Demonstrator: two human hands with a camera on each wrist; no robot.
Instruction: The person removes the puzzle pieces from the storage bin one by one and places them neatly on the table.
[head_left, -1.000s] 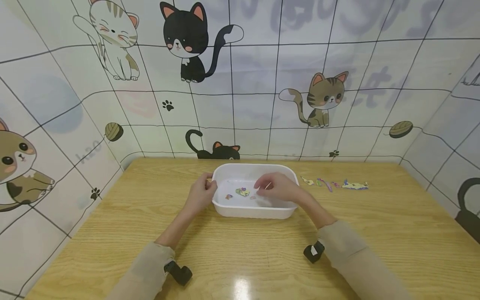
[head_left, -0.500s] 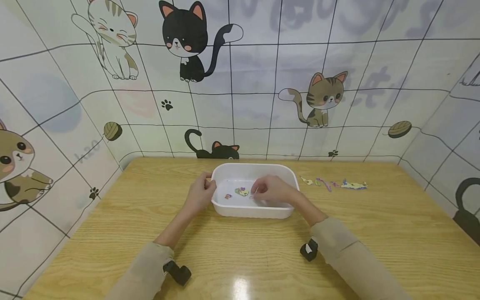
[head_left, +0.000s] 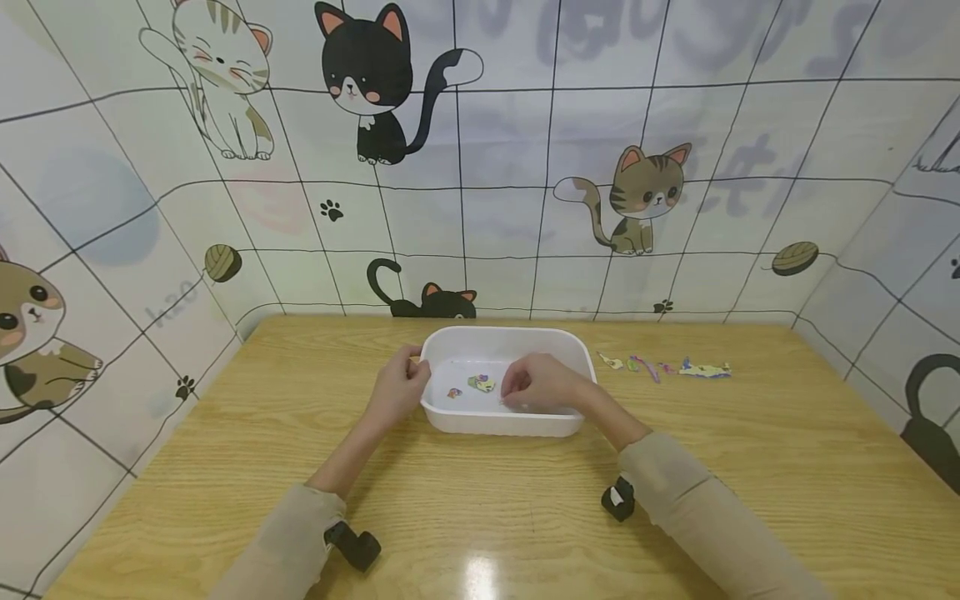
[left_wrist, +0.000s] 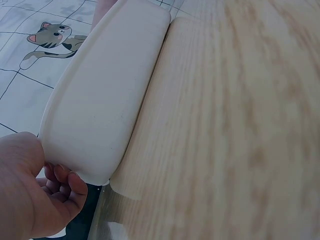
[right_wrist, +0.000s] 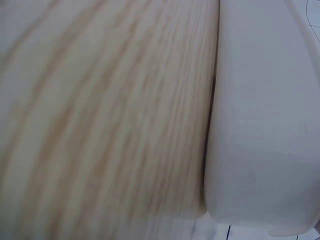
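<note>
In the head view a white plastic tray stands on the wooden table. My left hand grips its left end, thumb over the rim; the left wrist view shows the curled fingers against the outer wall. My right hand reaches inside the tray on the right, thumb and fingers curled together low over the bottom. They pinch a small pinkish flat piece, mostly hidden by the fingertips. Left of them on the tray bottom lie a colourful flat cut-out piece and a smaller one. The right wrist view does not show the hand.
Right of the tray, several thin colourful pieces lie in a row on the table, among them a purple strip and a longer yellow-and-blue piece. A cat-printed cloth hangs behind the table.
My right hand has moved slightly left and lower inside the tray, and its fingertips have closed over the small pinkish piece that lay visible before. My left hand stays on the rim.
</note>
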